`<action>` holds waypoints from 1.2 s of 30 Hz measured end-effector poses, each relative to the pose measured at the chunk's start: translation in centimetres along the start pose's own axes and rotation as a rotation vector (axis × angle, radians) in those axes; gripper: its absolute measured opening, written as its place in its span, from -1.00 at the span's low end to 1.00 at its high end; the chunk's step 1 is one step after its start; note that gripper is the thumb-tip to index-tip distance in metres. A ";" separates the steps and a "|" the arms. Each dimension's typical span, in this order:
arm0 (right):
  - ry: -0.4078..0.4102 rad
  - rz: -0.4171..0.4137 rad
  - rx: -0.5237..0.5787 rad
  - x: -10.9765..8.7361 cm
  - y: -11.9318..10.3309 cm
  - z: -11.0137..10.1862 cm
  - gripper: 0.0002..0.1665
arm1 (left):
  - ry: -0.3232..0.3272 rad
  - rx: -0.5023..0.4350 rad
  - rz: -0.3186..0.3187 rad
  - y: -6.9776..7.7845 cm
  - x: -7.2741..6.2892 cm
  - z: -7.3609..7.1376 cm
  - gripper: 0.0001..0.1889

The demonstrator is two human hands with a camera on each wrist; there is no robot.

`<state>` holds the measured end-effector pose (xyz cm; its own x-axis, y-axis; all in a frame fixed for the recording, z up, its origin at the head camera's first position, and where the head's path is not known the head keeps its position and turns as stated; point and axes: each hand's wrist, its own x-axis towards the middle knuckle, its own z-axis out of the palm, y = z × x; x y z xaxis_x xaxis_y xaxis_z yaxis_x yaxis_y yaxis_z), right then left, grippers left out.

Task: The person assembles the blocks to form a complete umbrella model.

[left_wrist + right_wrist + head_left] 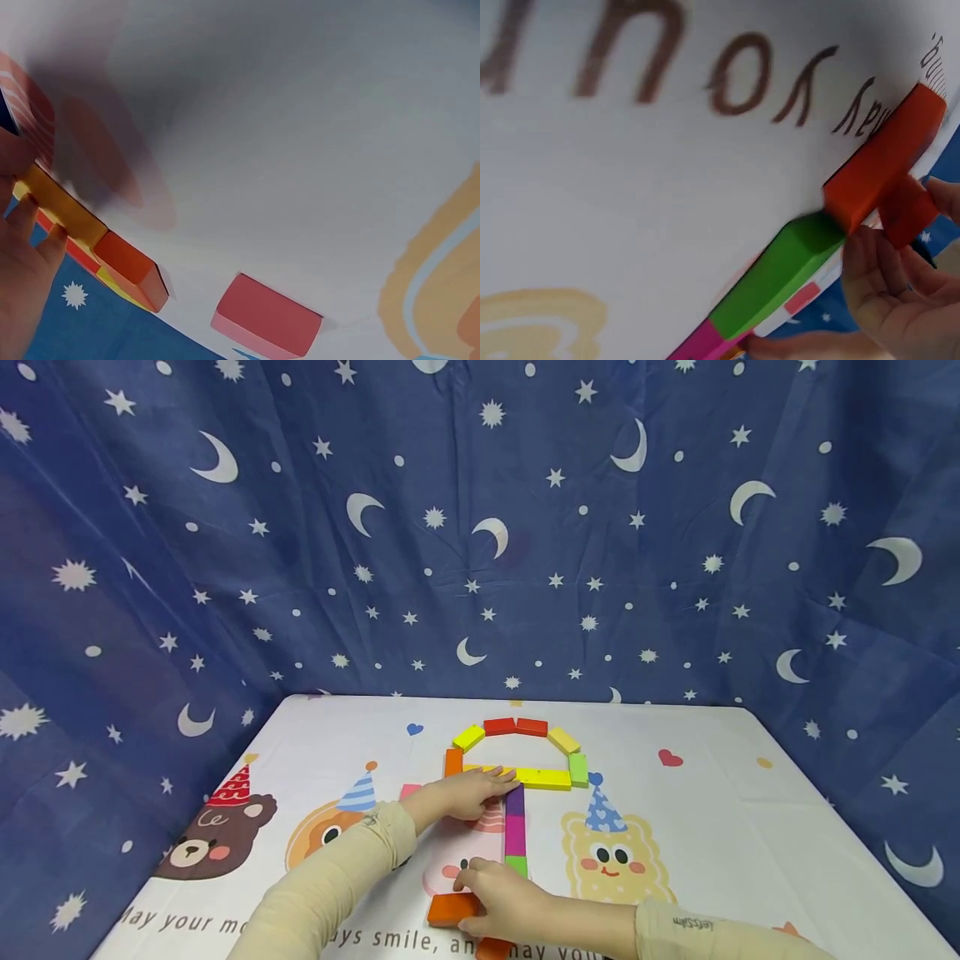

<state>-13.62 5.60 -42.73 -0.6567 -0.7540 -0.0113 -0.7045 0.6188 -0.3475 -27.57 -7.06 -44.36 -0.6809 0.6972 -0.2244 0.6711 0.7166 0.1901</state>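
In the head view my left hand (472, 792) rests with its fingers on the yellow blocks (543, 778) of the crossbar, by the top of a purple block (514, 800). The left wrist view shows its fingers spread along a yellow block (64, 206), beside an orange block (131, 268). My right hand (506, 900) pinches an orange block (452, 910) between thumb and fingers. Against that block lies a second orange block (885, 161), which meets the end of a green block (780, 274). A magenta block (515, 836) joins green to purple in a straight column.
Above the crossbar, red blocks (531, 727), a bright yellow block (468, 738), a pale yellow block (564, 741) and a light green block (579, 770) form an arch. A pink block (268, 311) lies apart, left of it. The printed white tablecloth (712, 827) meets a starry blue curtain (540, 635).
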 end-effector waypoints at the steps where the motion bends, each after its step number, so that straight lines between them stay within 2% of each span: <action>1: 0.003 -0.027 -0.049 0.0 -0.2 0.1 -0.61 | 0.000 0.000 0.001 0.0 0.0 0.0 -0.26; 6: 0.059 -0.192 -0.268 -0.3 -0.7 1.3 -0.45 | 0.001 0.005 0.007 0.1 -0.1 0.0 -0.27; 10: 0.070 -0.248 -0.337 -0.3 -0.8 2.0 -0.45 | 0.001 0.011 0.006 0.1 -0.1 0.0 -0.26; 18: 0.031 -0.250 -0.332 -0.3 -0.8 2.4 -0.47 | 0.005 0.002 -0.014 0.2 -0.1 0.1 -0.25; 22: 0.074 -0.278 -0.358 -0.5 -0.7 2.4 -0.45 | -0.003 -0.016 -0.038 0.3 -0.2 0.2 -0.23; 28: 0.118 -0.307 -0.395 -0.6 -0.5 2.3 -0.46 | 0.004 -0.010 -0.026 0.1 -0.2 0.2 -0.23; 36: -0.027 -0.308 -0.325 -0.1 -0.1 1.6 -0.31 | 0.009 0.008 0.005 -0.1 0.0 0.2 -0.27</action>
<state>-13.07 5.25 -44.21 -0.3990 -0.9167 0.0208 -0.9168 0.3984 -0.0262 -27.57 -7.17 -44.55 -0.6797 0.7013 -0.2150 0.6772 0.7126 0.1834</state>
